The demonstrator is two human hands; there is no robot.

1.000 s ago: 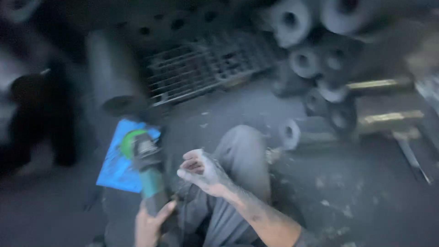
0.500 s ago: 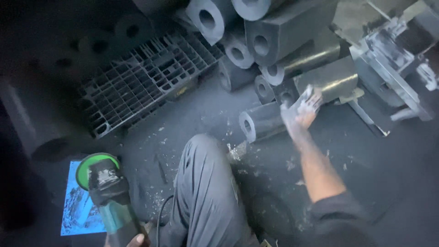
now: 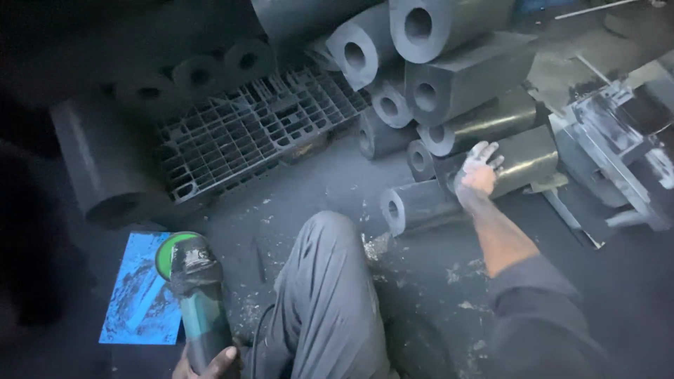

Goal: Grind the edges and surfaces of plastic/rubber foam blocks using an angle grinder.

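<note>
While the person sits on the dusty floor [image 3: 330, 175] with a grey-trousered knee [image 3: 326, 281] raised between the two arms, the left hand [image 3: 207, 363] closes around the dark handle of an angle grinder [image 3: 196, 295] at the bottom edge of the view. Only the fingers of that hand show, wrapped on the grip. The grinder points away from the body, and its green disc guard [image 3: 168, 249] sits at the far end, over the corner of a blue sheet [image 3: 140, 298] lying flat on the floor just left of the tool.

Across the knee, the right hand [image 3: 479, 172] stretches out well away from the left one, fingers spread, palm down. It is dusted pale and rests on top of a dark hollow cylinder [image 3: 421, 205] that lies on its side on the floor, its round bore facing the knee. Whether the fingers grip it or only press on it cannot be told. Pale shavings lie scattered on the floor between the knee and that cylinder.

Just beyond the right hand, more hollow cylinders [image 3: 421, 42] and a squared block [image 3: 470, 77] are stacked in a heap, bores facing outward. To the right of that hand stands a grey metal fixture [image 3: 618, 161]. Beyond the left hand lies a black plastic grid pallet [image 3: 253, 133], with a large dark roll [image 3: 98, 168] to its left.
</note>
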